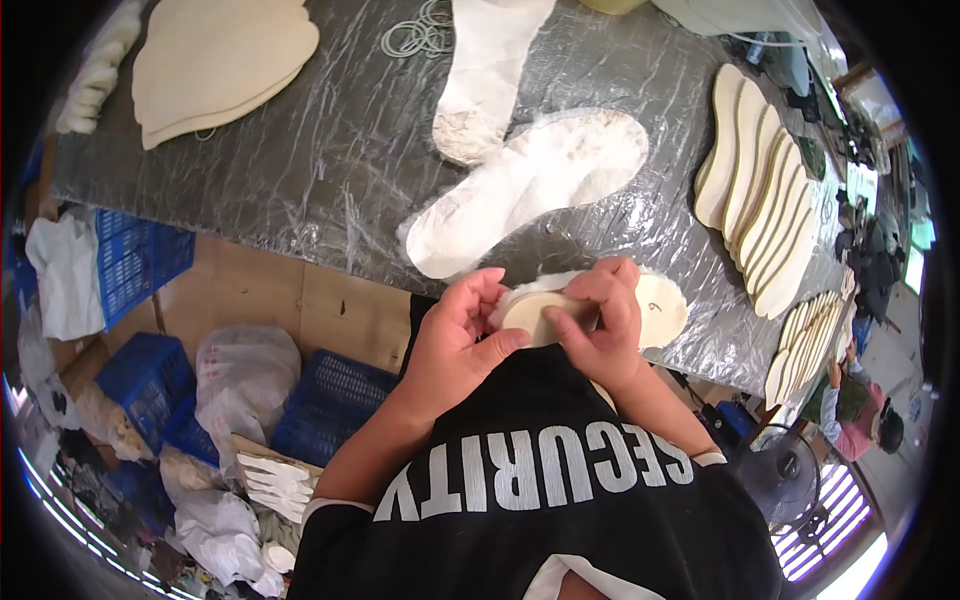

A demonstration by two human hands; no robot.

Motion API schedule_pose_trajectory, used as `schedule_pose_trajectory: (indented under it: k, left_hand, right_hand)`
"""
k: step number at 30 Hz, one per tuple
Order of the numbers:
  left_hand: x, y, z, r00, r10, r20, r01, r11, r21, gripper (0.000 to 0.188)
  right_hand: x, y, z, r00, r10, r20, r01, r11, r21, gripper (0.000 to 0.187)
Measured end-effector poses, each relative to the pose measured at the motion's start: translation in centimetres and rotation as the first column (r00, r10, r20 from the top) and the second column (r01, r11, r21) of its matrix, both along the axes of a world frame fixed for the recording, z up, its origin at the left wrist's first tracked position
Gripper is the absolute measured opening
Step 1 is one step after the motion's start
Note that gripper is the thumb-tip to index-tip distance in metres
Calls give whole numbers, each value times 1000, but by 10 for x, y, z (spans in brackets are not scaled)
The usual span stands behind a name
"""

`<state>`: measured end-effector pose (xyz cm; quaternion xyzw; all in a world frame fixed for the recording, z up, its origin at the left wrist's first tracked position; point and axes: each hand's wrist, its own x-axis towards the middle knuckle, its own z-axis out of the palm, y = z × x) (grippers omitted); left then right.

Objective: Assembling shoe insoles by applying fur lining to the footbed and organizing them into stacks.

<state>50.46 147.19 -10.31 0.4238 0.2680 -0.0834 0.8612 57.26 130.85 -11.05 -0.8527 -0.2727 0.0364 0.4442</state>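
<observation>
A cream shoe insole (663, 309) with fluffy white edging is held at the table's front edge, close to my body. My left hand (462, 338) grips its left end, thumb on top and fingers at the far edge. Over its middle is my right hand (608, 318), the thumb pressing on the cream face and the fingers curled around it. Just beyond my hands lies a white fuzzy insole (530, 190), slanting across the table. A second white insole (482, 85) touches it and points away from me.
Overlapping cream insoles (750, 190) lie at the right, with another row (803, 342) nearer. Cream sheets (225, 65) and pale rubber bands (408, 40) are at the back. Below left are blue crates (330, 408) and plastic bags (245, 375). A fan (783, 465) and another person (862, 410) appear right.
</observation>
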Motion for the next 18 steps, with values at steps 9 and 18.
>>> schedule_pose_trajectory:
  k: [9,18]
  left_hand:
    - [-16,22,-21,932,-357,61,322,893,314,26]
    - [-13,25,-21,909,-383,165,289,864,412,28]
  right_hand:
    - [15,-30,18,996,82,-29,-87,955,-284,50]
    - [29,-35,25,921,200,-335,-309,897,-315,44]
